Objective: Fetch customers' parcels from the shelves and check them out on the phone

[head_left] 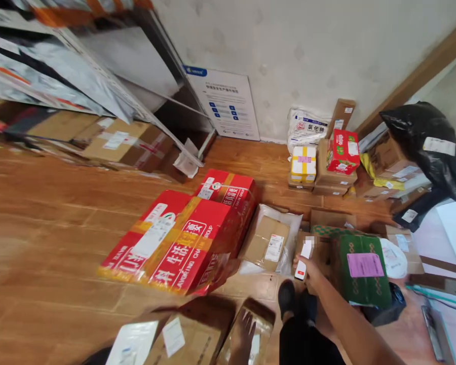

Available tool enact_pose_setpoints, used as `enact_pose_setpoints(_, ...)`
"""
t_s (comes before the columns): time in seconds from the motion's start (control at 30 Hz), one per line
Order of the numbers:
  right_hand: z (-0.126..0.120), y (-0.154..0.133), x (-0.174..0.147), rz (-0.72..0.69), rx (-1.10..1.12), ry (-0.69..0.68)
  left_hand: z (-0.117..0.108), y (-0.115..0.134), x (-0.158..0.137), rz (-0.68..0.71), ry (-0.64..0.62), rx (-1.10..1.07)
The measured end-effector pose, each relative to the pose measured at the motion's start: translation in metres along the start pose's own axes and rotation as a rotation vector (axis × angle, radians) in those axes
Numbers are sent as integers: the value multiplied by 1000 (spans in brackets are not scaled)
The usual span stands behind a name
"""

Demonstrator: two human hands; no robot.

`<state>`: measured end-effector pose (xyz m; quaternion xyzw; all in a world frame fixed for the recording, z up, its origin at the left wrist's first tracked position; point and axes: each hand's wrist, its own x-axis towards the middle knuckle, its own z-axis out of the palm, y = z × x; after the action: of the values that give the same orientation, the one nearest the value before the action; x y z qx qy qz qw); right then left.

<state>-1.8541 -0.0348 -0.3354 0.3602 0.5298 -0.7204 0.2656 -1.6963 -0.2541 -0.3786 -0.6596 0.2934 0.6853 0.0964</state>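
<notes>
My right hand (309, 272) is closed around a smartphone (303, 257); its lit screen is mostly white with a red mark near the bottom. Below and to the left, my left hand (243, 328) lies on a brown cardboard box (264, 324) wrapped in shiny tape, fingers extended over its top. A white label (255, 349) shows beside that hand. Left of this box is a larger carton (197, 337) with a white label. Just beyond my feet, a flat brown parcel (265, 234) with a shipping label rests on white wrapping.
Two red printed cartons (175, 238) (231, 187) stand left of centre. A green box (365, 289) with a pink label is on the right. More parcels, including a red box (344, 147) and black bags (421, 137), line the wall. A loaded shelf (83, 56) rises at upper left.
</notes>
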Motion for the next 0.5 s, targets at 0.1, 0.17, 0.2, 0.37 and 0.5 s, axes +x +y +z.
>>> enact_pose_setpoints(0.1,19,10,57,-11,-36,131,33,30,36,13,31,-45)
enact_pose_setpoints(0.17,27,12,98,-38,-62,177,58,48,68,14,39,-74)
enact_pose_setpoints(0.2,29,12,119,-54,-77,184,71,55,86,10,39,-84)
enact_pose_setpoints(0.37,27,13,207,-132,-159,145,118,77,180,-2,-47,-154)
enact_pose_setpoints(0.5,7,15,232,-138,-207,90,132,83,216,-43,-177,-292)
